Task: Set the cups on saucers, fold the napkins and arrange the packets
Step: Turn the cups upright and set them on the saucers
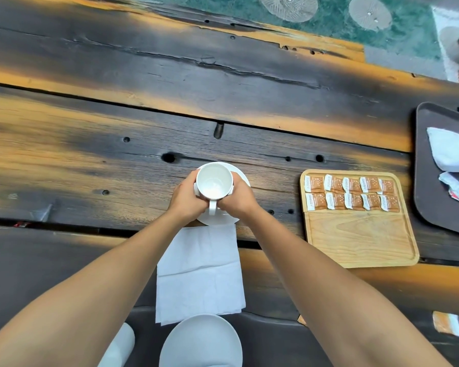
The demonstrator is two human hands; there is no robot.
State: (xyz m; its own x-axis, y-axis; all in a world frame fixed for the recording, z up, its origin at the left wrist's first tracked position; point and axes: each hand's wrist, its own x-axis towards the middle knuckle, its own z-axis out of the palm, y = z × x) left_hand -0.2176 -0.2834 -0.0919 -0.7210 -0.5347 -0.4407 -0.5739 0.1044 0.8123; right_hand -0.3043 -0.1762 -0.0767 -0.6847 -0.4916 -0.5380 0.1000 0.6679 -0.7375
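Two-hand grip, left hand [187, 196] and right hand [237, 198], around empty cup [214, 181] on saucer [243, 178].

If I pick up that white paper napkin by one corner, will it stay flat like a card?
Probably not. The napkin looks thin, with soft creases and loose layered edges, so it would likely droop. It seems very light and could slide or blow away easily. Its far edge meets the saucer under the cup, possibly tucked under it, so it might snag or tear if pulled.

White cup [214, 182], saucer [243, 176] and napkin [200, 274]; orange-brown packets [351, 192] with white ends; pale wooden tray [361, 237]; worktop [117, 128] streaked black and orange.
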